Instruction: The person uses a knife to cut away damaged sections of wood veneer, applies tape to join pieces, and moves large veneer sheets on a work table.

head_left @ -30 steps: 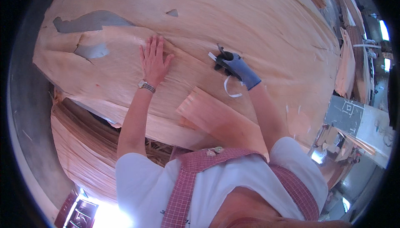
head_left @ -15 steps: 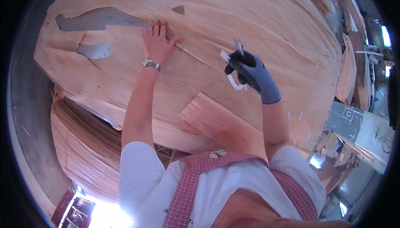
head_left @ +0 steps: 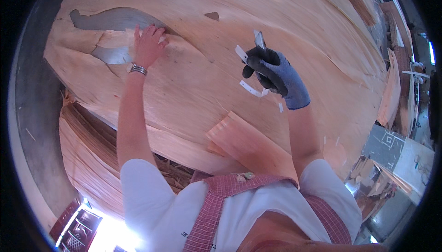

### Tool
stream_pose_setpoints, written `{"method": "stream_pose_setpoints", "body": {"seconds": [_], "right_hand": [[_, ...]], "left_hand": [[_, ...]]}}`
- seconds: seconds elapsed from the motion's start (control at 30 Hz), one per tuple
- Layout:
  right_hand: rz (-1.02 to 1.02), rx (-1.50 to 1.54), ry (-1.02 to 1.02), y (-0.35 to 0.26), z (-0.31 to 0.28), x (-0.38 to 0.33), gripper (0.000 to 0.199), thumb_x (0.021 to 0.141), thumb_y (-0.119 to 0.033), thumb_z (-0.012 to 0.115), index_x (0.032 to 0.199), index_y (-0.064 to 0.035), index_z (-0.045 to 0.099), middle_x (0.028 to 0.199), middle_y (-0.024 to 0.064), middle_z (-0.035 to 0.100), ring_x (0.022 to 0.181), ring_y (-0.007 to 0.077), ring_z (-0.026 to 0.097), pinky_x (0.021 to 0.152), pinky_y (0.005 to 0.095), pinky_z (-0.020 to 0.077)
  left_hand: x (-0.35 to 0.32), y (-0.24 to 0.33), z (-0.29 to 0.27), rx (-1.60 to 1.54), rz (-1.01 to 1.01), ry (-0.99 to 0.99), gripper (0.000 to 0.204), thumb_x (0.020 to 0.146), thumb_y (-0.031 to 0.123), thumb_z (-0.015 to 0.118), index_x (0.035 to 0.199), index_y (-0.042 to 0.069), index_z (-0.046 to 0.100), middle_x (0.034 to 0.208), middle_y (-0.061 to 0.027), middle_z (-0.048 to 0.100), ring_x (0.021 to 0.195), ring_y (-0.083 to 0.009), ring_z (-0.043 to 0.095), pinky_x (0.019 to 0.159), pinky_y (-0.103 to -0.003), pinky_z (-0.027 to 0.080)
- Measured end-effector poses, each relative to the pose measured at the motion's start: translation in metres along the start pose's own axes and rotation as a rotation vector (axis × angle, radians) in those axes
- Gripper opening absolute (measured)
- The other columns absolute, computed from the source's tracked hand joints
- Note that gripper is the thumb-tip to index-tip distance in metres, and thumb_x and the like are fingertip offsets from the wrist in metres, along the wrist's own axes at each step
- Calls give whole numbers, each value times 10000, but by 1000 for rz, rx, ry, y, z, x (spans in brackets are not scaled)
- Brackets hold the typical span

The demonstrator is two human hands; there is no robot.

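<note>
A large sheet of pale wood veneer [head_left: 207, 81] lies spread before me, rippled in places. My bare left hand [head_left: 148, 49], with a wristwatch [head_left: 136, 69] at its wrist, rests on the sheet with fingers apart, beside a long ragged hole [head_left: 113, 19] and a smaller torn opening [head_left: 113, 55]. Grey shows through both. My right hand [head_left: 278, 75], in a blue-and-black glove, is closed around a metal-tipped tool [head_left: 260, 40] that looks like a utility knife. It is above the sheet. Strips of white perforated tape [head_left: 251, 88] hang about its fingers.
A loose strip of reddish veneer [head_left: 251, 141] lies on the sheet close to my body. Below the left edge are stacked veneer layers [head_left: 87, 137]. More veneer [head_left: 391, 88] stands at the far right, above a grey board [head_left: 384, 144]. A small dark hole [head_left: 212, 16] sits farther up.
My left hand has shifted left along the veneer, from the seam toward the torn holes. My right hand stays raised with the knife, turned slightly more upright.
</note>
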State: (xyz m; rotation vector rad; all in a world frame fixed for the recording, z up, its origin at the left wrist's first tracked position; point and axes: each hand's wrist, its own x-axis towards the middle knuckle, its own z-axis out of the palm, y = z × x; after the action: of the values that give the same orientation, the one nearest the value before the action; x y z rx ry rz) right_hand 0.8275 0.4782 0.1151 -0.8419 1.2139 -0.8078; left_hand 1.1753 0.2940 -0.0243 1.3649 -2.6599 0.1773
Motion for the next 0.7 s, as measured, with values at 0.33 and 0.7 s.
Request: {"method": "stream_pose_setpoints", "body": {"seconds": [0.33,0.7], "right_hand": [[44,-26,-21,14,3,9,293,916,-265,654,1098,-35,640,804,44,697,483,41,466,432,199,362],[70,-63,-61,6,0,10,261,927,-267,625,1064,-45,619,792,41,673,475,40,421,419,205,310]], "left_hand": [[61,-3,-63,-98,197,-418,272,724,111,707,958,144,571,1084,-42,603,1077,-249,540,990,-448,359],[54,30,24,-27,-133,-58,632,935,434,460,1512,227,308,1576,-68,273,1466,-280,204,1172,-542,116]]}}
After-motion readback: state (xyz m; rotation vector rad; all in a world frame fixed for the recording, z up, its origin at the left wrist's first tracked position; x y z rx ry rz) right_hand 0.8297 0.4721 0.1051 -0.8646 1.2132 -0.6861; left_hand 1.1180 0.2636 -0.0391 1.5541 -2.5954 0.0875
